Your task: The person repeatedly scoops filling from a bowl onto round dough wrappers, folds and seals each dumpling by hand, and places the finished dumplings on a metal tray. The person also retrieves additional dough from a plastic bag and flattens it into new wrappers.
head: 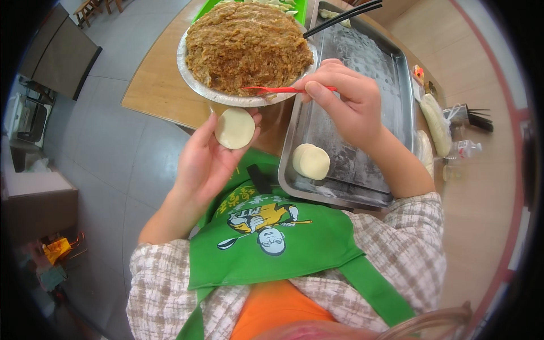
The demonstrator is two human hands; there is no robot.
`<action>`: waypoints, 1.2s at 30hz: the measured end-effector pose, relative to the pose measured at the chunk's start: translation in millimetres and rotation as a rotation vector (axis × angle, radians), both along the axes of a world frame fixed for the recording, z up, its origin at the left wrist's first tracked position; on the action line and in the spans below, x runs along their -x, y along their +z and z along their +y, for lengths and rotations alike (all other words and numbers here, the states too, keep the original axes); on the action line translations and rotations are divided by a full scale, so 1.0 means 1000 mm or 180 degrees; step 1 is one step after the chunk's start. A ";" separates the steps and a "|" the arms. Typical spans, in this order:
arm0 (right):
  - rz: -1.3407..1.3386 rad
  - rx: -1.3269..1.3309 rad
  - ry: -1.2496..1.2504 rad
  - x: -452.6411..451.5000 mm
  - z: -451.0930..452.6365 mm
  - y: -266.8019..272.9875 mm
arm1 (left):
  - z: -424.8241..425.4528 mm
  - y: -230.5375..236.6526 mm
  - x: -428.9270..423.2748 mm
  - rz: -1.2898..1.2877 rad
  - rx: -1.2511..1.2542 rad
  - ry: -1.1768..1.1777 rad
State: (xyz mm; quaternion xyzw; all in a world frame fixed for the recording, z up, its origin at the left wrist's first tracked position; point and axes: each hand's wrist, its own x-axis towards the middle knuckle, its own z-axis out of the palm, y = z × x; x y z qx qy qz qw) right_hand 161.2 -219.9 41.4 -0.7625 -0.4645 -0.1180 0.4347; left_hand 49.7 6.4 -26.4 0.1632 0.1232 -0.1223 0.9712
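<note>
A round dough wrapper [236, 128] rests on the fingers of my left hand [203, 159], just below the rim of a metal bowl [193, 87]. The bowl is heaped with minced filling [248, 44]. My right hand [346, 100] grips a red plastic utensil [284, 89] between thumb and fingers, and its tip touches the filling at the near edge. Beneath my right arm lies a large metal tray [340, 170] with a floury film. Several more wrappers [311, 161] sit stacked in its near left corner.
Black chopsticks [344, 18] jut from the bowl's right side over the tray. Behind the bowl, a green tray [301, 12] holds dumplings [276, 4]; another few lie at the metal tray's far end. A filled plastic bag [435, 123] and a clear bottle [463, 149] are at right.
</note>
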 end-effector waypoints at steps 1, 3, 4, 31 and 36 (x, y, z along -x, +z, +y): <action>0.0188 -0.0069 -0.0035 0.001 0.000 -0.001 | 0.001 0.001 -0.001 -0.0015 0.0037 -0.0028; 0.0963 -0.0295 -0.0099 0.003 0.000 -0.004 | 0.004 0.002 -0.004 -0.0050 0.0046 -0.0108; 0.1366 -0.0419 -0.0121 0.004 0.000 -0.005 | 0.004 0.003 -0.006 -0.0095 0.0072 -0.0147; -0.2133 0.0860 0.0535 0.025 -0.029 -0.025 | 0.015 -0.007 -0.015 -0.0095 0.0745 -0.0436; -0.2209 0.0801 0.0490 0.027 -0.043 -0.015 | 0.015 -0.012 -0.014 -0.0138 0.1117 -0.0392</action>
